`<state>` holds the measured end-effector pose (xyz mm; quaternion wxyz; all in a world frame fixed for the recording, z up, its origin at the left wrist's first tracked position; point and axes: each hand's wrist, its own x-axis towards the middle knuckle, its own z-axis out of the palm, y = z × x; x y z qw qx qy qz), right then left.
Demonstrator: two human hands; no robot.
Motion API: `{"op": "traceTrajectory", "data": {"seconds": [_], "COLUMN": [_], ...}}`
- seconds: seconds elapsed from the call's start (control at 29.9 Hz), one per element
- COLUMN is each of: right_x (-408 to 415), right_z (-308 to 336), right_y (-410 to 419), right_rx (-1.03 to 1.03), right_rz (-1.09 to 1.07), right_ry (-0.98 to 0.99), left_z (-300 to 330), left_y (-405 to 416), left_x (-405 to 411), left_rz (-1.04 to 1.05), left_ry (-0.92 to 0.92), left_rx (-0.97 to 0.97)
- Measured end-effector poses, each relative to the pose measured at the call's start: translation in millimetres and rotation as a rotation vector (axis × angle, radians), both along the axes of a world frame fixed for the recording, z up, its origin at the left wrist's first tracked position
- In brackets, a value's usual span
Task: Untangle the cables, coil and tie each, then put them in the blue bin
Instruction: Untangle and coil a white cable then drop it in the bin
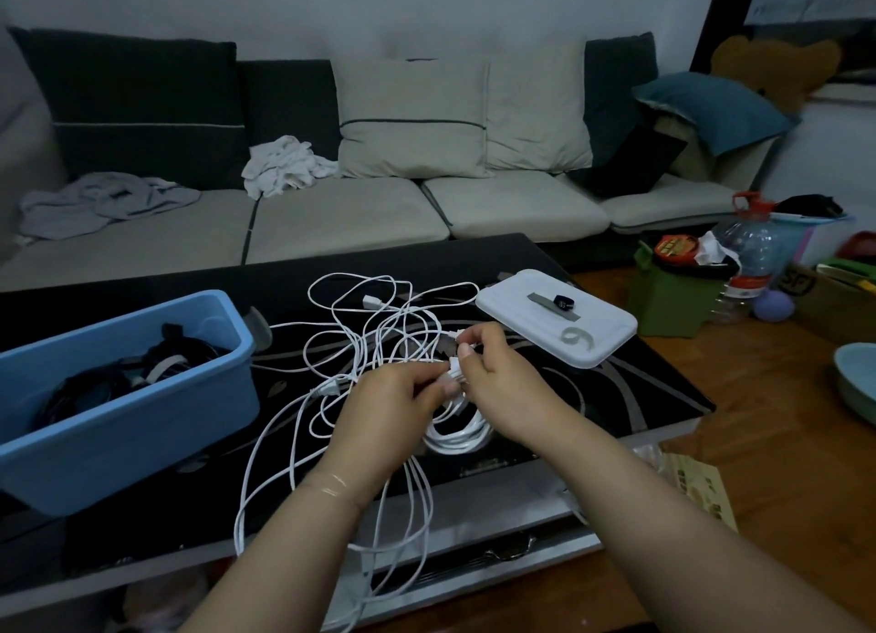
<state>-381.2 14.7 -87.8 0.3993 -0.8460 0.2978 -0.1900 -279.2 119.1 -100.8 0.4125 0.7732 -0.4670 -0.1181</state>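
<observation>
We find the left hand (pixel 398 407) and right hand (pixel 493 376) close together over the black glass table (pixel 616 395), both with fingers curled, pinching the white cables (pixel 360 343) above a small coil (pixel 457 435). The remaining cable sprawls tangled across the table and over its near edge. The blue bin (pixel 142 409), holding dark coiled cables (pixel 118 371), stands just left of the tangle.

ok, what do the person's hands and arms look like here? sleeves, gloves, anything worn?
Both arms are bare up to the frame edge: no sleeves in view, no gloves. The left hand and right hand show no rings or watch that I can make out. The left wrist has a faint shiny streak across it; I can't tell what it is. Fingernails look short and unpainted.
</observation>
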Motion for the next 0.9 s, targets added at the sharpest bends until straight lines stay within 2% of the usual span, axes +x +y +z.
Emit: {"op": "traceTrajectory", "data": {"seconds": [0.07,0.27,0.5,0.67,0.8,0.9], "right_x": [-0.6,-0.1,2.4,8.0,13.0,15.5], "right_z": [0.6,-2.2,-8.8,-12.1,-10.3,-11.3], "right_y": [2.3,9.2,16.1,15.9,9.8,6.5], "right_rx": [-0.02,-0.104,-0.167,-0.097,0.14,0.262], "right_rz": [0.013,0.089,0.178,0.154,0.102,0.097], "right_ry": [0.019,0.107,0.133,0.056,-0.038,-0.021], "left_z": [0.0,-0.5,-1.4,-5.7,-8.9,-13.2], "left_y": [-0.1,3.1,2.0,1.6,3.7,7.6], "left_x": [3.8,10.2,7.1,4.8,15.1,26.5], "left_rz": [-0.025,0.033,0.059,0.083,0.077,0.069], "left_ry": [0.044,-0.071,-0.361,-0.495,-0.652,-0.74], "left_rx": [0.017,0.076,0.165,0.098,-0.024,-0.021]}}
